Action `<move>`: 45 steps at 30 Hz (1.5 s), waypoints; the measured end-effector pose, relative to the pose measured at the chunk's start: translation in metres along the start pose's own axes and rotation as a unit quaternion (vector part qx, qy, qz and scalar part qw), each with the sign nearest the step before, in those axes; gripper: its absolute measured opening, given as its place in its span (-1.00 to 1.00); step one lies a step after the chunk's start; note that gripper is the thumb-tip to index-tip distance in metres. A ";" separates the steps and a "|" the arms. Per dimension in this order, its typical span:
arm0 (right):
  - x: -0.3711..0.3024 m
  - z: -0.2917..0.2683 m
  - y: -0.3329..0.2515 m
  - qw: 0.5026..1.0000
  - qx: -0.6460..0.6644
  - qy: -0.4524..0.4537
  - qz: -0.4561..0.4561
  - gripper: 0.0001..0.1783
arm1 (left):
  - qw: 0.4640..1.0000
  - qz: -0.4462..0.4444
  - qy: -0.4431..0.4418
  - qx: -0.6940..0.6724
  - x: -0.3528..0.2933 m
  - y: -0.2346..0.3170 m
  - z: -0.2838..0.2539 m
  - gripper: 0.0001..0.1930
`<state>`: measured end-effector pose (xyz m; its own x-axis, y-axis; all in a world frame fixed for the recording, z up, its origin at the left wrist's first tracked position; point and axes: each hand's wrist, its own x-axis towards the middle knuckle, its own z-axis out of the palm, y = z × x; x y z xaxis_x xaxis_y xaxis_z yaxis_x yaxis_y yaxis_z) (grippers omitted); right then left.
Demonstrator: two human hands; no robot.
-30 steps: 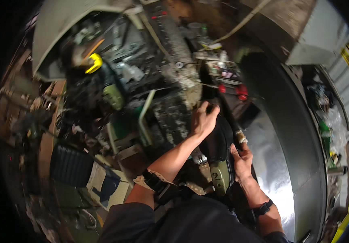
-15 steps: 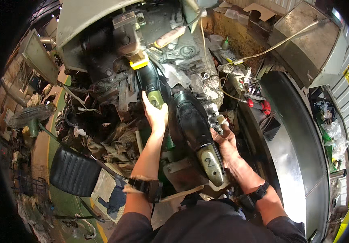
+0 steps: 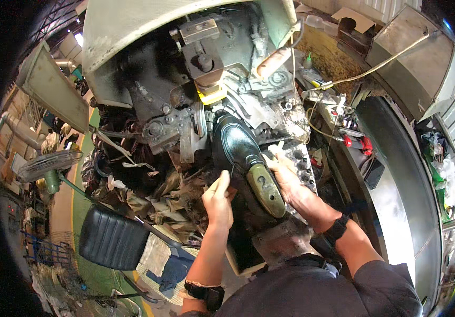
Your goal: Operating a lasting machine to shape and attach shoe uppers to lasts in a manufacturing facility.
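A black leather shoe [image 3: 235, 141] is stretched on an olive-green last [image 3: 265, 191], its toe pointing up toward the machine and its heel end toward me. My right hand [image 3: 289, 182] grips it along the right side near the heel. A small pale bit shows at that hand's fingertips, too small to name. To the left of the heel, my left hand [image 3: 219, 201] has its fingers stretched upward with nothing visible in them. Just beyond the toe sits the machine's yellow pad [image 3: 212, 96], below a dark metal block [image 3: 204, 62].
The greasy machine body [image 3: 156, 129] fills the far middle. A wooden-handled tool [image 3: 274, 62] hangs at its right. On the right runs a dark conveyor belt [image 3: 391, 158], with a red-handled tool [image 3: 358, 143] beside it. A black chair [image 3: 112, 235] and a fan [image 3: 50, 166] stand left.
My left hand has let go of another lasted shoe under the yellow pad and drawn back; that shoe is out of sight. My right hand has moved its shoe up toward the pad.
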<state>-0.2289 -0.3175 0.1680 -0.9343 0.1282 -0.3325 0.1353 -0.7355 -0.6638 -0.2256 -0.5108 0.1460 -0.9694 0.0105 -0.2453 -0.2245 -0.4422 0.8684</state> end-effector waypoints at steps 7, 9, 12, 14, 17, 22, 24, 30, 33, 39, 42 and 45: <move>0.071 -0.009 0.034 0.992 -0.100 0.051 -0.059 -0.40 | 0.989 -0.058 0.088 -0.100 0.038 0.011 0.017 -0.81; 0.079 -0.008 0.035 0.971 -0.201 0.078 -0.102 -0.30 | 0.990 -0.061 0.060 -0.113 0.048 0.011 0.014 -0.81; 0.083 -0.002 0.033 0.976 -0.185 0.072 -0.085 -0.25 | 0.990 -0.083 0.051 -0.103 0.060 0.010 0.009 -0.77; 0.083 0.000 0.031 0.990 -0.116 0.049 -0.059 -0.24 | 0.989 -0.100 0.056 -0.096 0.064 0.008 0.008 -0.74; 0.086 -0.001 0.032 0.986 -0.142 0.063 -0.057 -0.23 | 0.986 -0.120 0.065 -0.100 0.068 0.006 0.007 -0.72; 0.094 -0.012 0.037 0.984 -0.159 0.047 -0.057 -0.20 | 0.979 -0.147 0.112 -0.091 0.069 -0.001 0.012 -0.71; 0.097 -0.015 0.039 0.981 -0.177 0.047 -0.070 -0.19 | 0.976 -0.128 0.114 -0.131 0.071 -0.007 0.016 -0.70; 0.104 -0.018 0.046 0.951 -0.276 0.083 -0.114 -0.10 | 0.950 -0.098 0.149 -0.255 0.084 -0.033 0.026 -0.67; 0.106 -0.020 0.053 0.948 -0.270 0.083 -0.147 -0.08 | 0.963 -0.059 0.141 -0.221 0.089 -0.045 0.026 -0.61; 0.112 -0.021 0.059 0.957 -0.231 0.090 -0.153 -0.03 | 0.972 -0.027 0.169 -0.162 0.092 -0.056 0.024 -0.61; 0.109 -0.019 0.054 0.959 -0.229 0.101 -0.131 -0.02 | 0.965 -0.042 0.156 -0.206 0.093 -0.053 0.026 -0.61; 0.101 -0.016 0.048 0.976 -0.172 0.101 -0.088 -0.04 | 0.957 -0.072 0.136 -0.248 0.089 -0.047 0.029 -0.61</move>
<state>-0.3118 -0.3291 0.0923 -0.8736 0.3872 -0.2948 0.1129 -0.4281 -0.8967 -0.3046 -0.4634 0.0959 -0.8553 -0.1012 -0.5082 -0.2130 -0.8253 0.5230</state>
